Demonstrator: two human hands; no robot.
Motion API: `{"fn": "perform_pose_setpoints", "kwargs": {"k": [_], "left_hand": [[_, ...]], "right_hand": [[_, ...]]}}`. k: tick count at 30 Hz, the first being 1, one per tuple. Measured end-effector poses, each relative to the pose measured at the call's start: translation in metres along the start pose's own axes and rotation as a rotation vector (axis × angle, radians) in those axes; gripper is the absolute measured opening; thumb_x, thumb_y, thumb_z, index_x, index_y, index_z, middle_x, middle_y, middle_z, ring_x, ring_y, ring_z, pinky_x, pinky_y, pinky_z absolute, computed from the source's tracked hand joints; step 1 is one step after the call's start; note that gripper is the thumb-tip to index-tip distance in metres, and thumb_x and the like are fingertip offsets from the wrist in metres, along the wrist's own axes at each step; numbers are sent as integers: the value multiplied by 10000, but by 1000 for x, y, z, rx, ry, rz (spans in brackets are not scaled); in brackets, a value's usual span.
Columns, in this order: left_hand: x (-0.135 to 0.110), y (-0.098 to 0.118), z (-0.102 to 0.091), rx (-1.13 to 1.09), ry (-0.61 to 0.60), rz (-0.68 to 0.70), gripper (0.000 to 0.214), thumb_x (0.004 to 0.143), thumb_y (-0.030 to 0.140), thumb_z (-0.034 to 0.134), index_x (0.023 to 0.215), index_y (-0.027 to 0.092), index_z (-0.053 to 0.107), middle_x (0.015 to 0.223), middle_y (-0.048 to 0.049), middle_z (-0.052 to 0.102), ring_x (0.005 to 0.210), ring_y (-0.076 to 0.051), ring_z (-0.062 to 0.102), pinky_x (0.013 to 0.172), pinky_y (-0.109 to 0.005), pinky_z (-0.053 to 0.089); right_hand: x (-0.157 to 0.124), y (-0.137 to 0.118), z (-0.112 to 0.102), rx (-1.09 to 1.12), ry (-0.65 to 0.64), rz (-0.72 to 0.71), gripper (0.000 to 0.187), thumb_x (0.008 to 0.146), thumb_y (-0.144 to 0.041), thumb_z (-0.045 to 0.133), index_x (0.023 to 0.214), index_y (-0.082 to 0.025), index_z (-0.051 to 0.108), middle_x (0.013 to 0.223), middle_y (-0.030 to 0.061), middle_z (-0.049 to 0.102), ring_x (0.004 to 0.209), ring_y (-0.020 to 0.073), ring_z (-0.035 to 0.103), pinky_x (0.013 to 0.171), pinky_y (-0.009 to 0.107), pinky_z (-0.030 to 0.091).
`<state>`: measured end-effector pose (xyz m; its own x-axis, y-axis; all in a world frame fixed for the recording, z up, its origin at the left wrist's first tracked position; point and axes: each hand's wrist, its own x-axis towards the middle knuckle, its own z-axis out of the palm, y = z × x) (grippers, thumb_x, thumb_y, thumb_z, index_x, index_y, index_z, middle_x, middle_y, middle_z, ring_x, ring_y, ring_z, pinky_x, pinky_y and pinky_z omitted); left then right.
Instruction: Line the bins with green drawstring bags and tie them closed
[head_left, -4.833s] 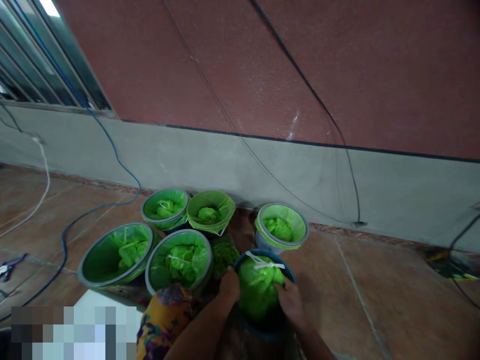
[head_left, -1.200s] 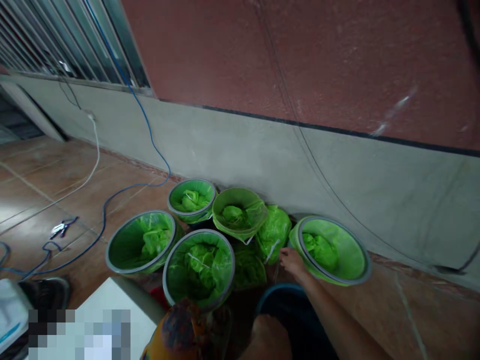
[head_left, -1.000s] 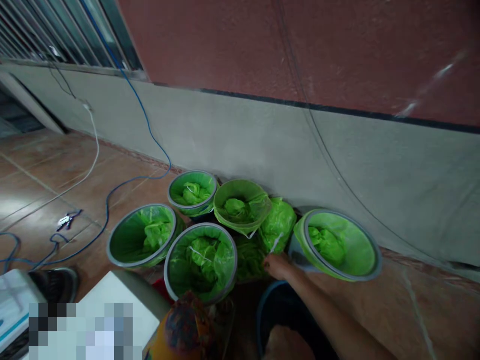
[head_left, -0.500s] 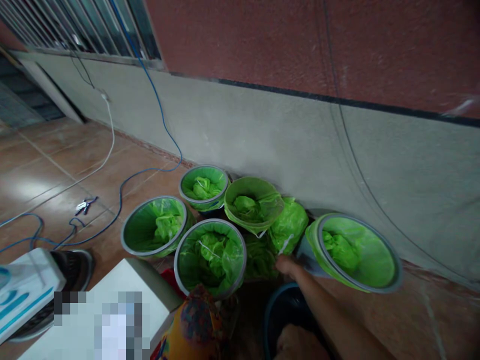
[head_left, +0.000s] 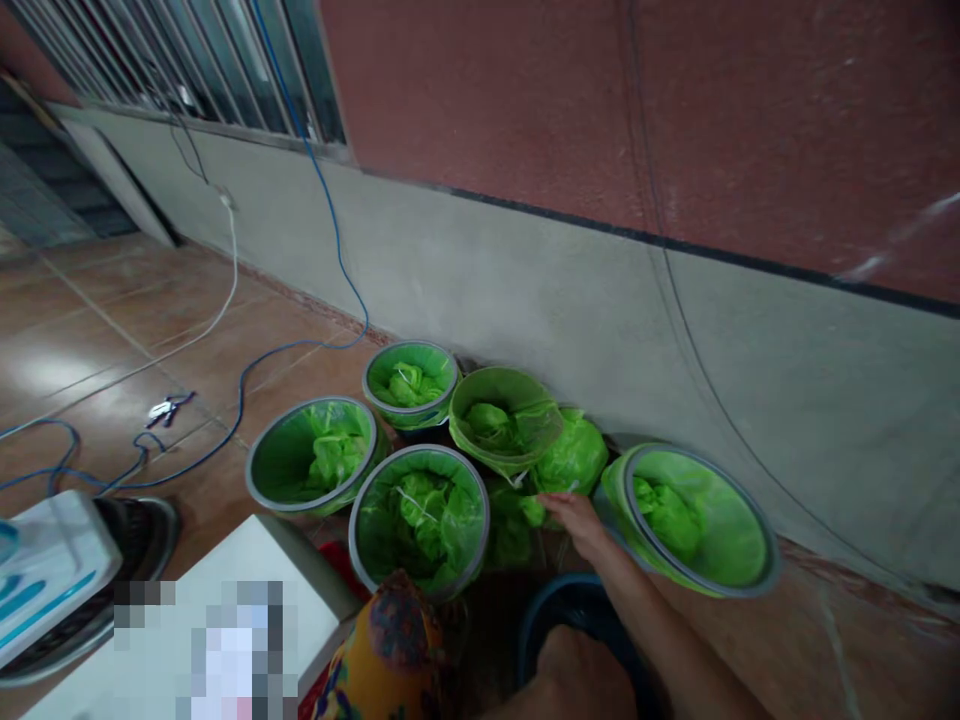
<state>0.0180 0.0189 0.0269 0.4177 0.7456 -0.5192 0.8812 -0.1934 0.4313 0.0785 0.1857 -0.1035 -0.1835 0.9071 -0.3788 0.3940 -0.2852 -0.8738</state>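
My right hand (head_left: 574, 515) reaches forward low among the bins, its fingers closed on a bit of thin green plastic bag (head_left: 532, 511). Just beyond it, against the wall, sits a bulging green plastic bag (head_left: 574, 455). Below my right forearm is a dark blue bucket (head_left: 531, 618). My left hand (head_left: 581, 665) is over that bucket, with its fingers hidden from view. Around the hands are several bins lined with green bags, among them a front bin (head_left: 486, 505), a greenish bin (head_left: 551, 400) and a tilted bin (head_left: 776, 560) at right. Crumpled green plastic lies inside them.
A white box (head_left: 247, 590) and a blue-and-white package (head_left: 56, 575) are at lower left. Keys (head_left: 163, 409) lie on the tiled floor near a blue cable (head_left: 241, 395). Patterned orange cloth (head_left: 394, 650) is at the bottom. A grey and red wall (head_left: 525, 260) stands behind the bins.
My right hand has moved slightly left and up, and green plastic now shows at its fingertips. My left hand has come up further into view. The camera view has shifted a little.
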Motion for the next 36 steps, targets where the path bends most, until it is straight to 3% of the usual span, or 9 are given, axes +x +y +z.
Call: {"fn": "perform_pose_setpoints", "kwargs": {"k": [4, 8, 16, 21, 25, 27, 31, 33, 36], "left_hand": [[8, 0, -2, 56, 6, -50, 247, 851, 255, 589, 975, 83, 717, 925, -198, 704, 899, -307, 676, 739, -421, 521], [9, 0, -8, 70, 12, -63, 307, 826, 338, 611, 948, 88, 740, 903, -197, 722, 865, -316, 682, 717, -412, 510], [-8, -15, -67, 28, 79, -79, 348, 887, 356, 548, 993, 90, 745, 1009, -209, 714, 1003, -338, 666, 796, -415, 521], [-14, -39, -112, -125, 493, -408, 506, 858, 403, 590, 1260, 97, 583, 1120, -183, 670, 1074, -296, 634, 884, -358, 502], [-15, -58, -129, -159, 665, -386, 445, 874, 366, 562, 1274, 171, 558, 1168, -131, 650, 1045, -230, 644, 864, -293, 488], [-15, -65, -133, -200, 661, -369, 309, 917, 269, 455, 1152, 180, 636, 1070, -115, 699, 976, -216, 674, 841, -291, 485], [-17, -74, -142, -304, 730, -421, 287, 887, 187, 429, 1024, 175, 681, 965, -115, 739, 943, -224, 689, 809, -290, 478], [-16, -78, -145, -381, 781, -409, 275, 870, 183, 435, 969, 160, 691, 922, -120, 743, 905, -225, 692, 784, -290, 480], [-12, -83, -149, -644, 914, -311, 259, 846, 185, 431, 865, 143, 687, 790, -89, 728, 758, -195, 683, 698, -272, 491]], "right_hand": [[-10, -21, -31, 313, 231, 2, 394, 545, -527, 758, 756, -195, 735, 897, 96, 770, 927, 268, 694, 853, 399, 530], [-28, -43, -52, 297, 328, -21, 393, 491, -485, 798, 734, -181, 741, 840, 99, 767, 888, 278, 688, 901, 448, 501], [-65, -124, -72, 388, 188, -202, 346, 547, -465, 836, 784, -220, 779, 850, 49, 769, 805, 188, 661, 824, 335, 503], [-102, -175, -72, 280, 51, -345, 254, 663, -417, 801, 816, -215, 783, 869, 35, 759, 841, 162, 640, 844, 297, 468], [-127, -207, -71, 243, -176, -452, 177, 747, -369, 744, 849, -227, 772, 926, 22, 745, 897, 157, 644, 875, 296, 472], [-125, -204, -71, 186, -179, -503, 229, 769, -370, 714, 951, -236, 753, 1109, 39, 713, 1052, 188, 624, 942, 325, 462], [-99, -143, -63, -114, 159, -305, 738, 657, -406, 756, 1339, -234, 534, 1382, 113, 547, 1228, 288, 539, 989, 434, 460], [-84, -98, -46, -322, 146, -147, 1023, 542, -382, 822, 1444, -159, 394, 1421, 176, 486, 1306, 335, 470, 1065, 450, 405], [-70, -46, -7, -510, 31, 6, 1163, 523, -348, 849, 1496, -113, 258, 1459, 233, 407, 1333, 360, 440, 1076, 419, 401]]}}
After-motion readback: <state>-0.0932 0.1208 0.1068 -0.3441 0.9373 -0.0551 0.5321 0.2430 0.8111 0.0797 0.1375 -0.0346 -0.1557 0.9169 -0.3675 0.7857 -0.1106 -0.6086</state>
